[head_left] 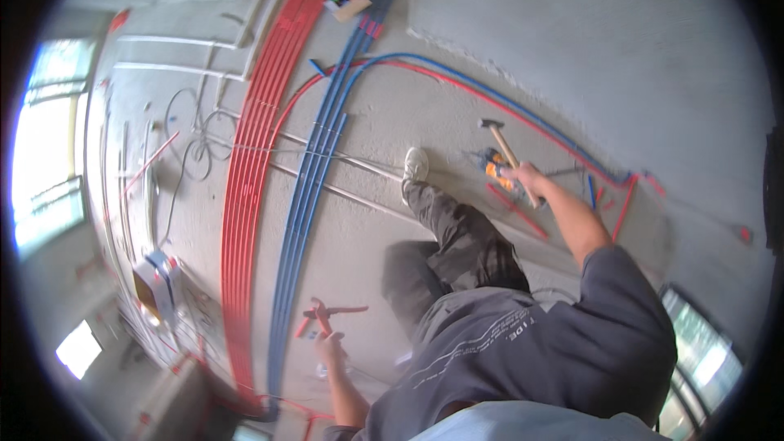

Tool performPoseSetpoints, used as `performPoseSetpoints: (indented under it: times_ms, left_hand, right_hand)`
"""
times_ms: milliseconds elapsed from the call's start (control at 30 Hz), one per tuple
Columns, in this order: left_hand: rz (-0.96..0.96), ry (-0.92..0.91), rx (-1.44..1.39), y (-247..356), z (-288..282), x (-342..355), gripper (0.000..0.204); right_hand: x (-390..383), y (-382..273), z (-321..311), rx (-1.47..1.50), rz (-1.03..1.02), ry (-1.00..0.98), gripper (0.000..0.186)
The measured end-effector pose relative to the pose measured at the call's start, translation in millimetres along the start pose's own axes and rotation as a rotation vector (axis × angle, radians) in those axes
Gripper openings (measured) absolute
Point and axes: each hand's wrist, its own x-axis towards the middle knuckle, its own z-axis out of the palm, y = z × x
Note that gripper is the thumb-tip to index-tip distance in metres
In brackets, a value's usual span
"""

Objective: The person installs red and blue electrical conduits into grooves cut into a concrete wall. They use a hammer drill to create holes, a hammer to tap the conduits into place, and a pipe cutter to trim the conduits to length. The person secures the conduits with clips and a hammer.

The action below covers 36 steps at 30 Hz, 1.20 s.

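Observation:
My right hand (527,178) is wrapped round the wooden handle of a hammer (506,147), whose dark metal head points away from me. On the floor just beyond that hand lies a yellow and black power tool (495,170), partly hidden by it. My left hand (330,349) grips a red hand tool (321,315) that looks like a pipe cutter, its jaw end pointing forward. The left hand is held out low, to the right of the blue pipes (309,175).
Red pipes (243,196) run in a band along the floor, beside the blue ones. A bent red and blue pair (482,94) follows the wall. Loose red pipe (520,212) lies near my right hand. A box (159,286) stands at left; a small carton (349,3) sits far ahead.

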Motion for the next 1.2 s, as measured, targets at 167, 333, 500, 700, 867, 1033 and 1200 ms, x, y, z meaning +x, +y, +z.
performPoseSetpoints:
  times_ms: [167,333,500,700,867,1033,1200]
  left_hand:
    - [0.318,-0.084,0.217,156,22,112,0.014]
    - [0.559,-0.356,0.513,337,108,239,0.018]
    - [0.743,-0.619,0.463,437,320,343,0.028]
    - [0.847,-0.877,0.513,405,570,419,0.034]
    - [1.158,-0.789,0.691,375,635,446,0.039]
    - [1.065,-0.682,0.629,361,586,478,0.043]
    - [1.082,-0.9,0.462,352,559,502,0.064]
  right_hand:
    - [85,12,6,-0.374,0.084,0.173,0.057]
    - [150,31,32,-0.614,0.083,0.413,0.07]
    - [260,97,66,-0.743,0.04,0.39,0.058]
    - [332,222,128,-0.887,0.086,0.33,0.053]
    - [351,313,137,-0.825,-0.108,0.411,0.05]
    - [325,255,167,-0.802,0.022,0.449,0.04]
    - [375,185,182,-0.507,-0.109,0.611,0.041]
